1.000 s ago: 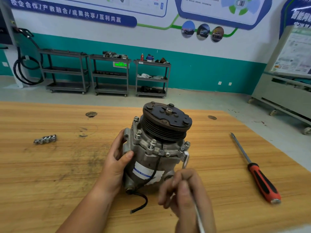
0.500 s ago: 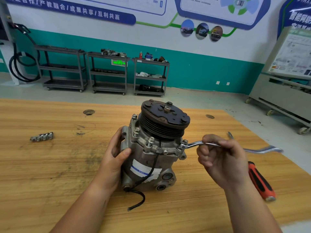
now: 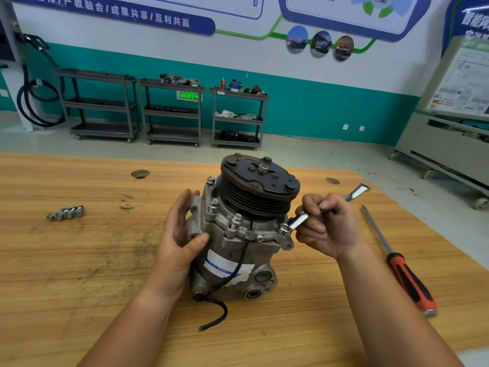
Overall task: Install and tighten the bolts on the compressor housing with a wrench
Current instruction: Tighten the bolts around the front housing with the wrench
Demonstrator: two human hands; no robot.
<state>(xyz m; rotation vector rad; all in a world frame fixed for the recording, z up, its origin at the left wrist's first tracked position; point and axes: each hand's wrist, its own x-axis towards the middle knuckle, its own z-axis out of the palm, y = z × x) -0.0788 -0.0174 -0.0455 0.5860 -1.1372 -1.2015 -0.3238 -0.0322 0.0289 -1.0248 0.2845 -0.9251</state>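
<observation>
Compressor housing (image 3: 238,250) stands on end on the wooden table (image 3: 79,260), near mid-frame, with the pulley (image 3: 260,181) on top and tipped toward 1 o'clock. Step in hand, as judged: wrench-tightening the flange bolt (image 3: 283,229) at the housing's 3 o'clock. The wrench (image 3: 300,218) head is seated on that bolt and the shank runs off toward 2 o'clock. The other bolts (image 3: 236,219) show on the flange from 6 round to 10 o'clock, heads standing proud; whether they are snug cannot be told. Right hand (image 3: 328,226): fingers curled tight round the wrench shank just beside the head, with the wrench's free end poking out past the knuckles. Left hand (image 3: 180,242): at the housing's 9 o'clock, thumb pressed on the front of the body, fingers nearly straight against the side bracket. This is a bracing hold, not a full wrap. Next move, judged: a short swing of the shank, since the pulley rim sits close above it, then reseat. The left hand must resist the torque so the housing does not turn on the table. Black wire (image 3: 217,311) trails from the base toward 6 o'clock. Spare bolts (image 3: 66,212) lie in a row at 9 o'clock, well apart. A red-handled screwdriver (image 3: 404,274) lies at 3 to 4 o'clock, untouched.
</observation>
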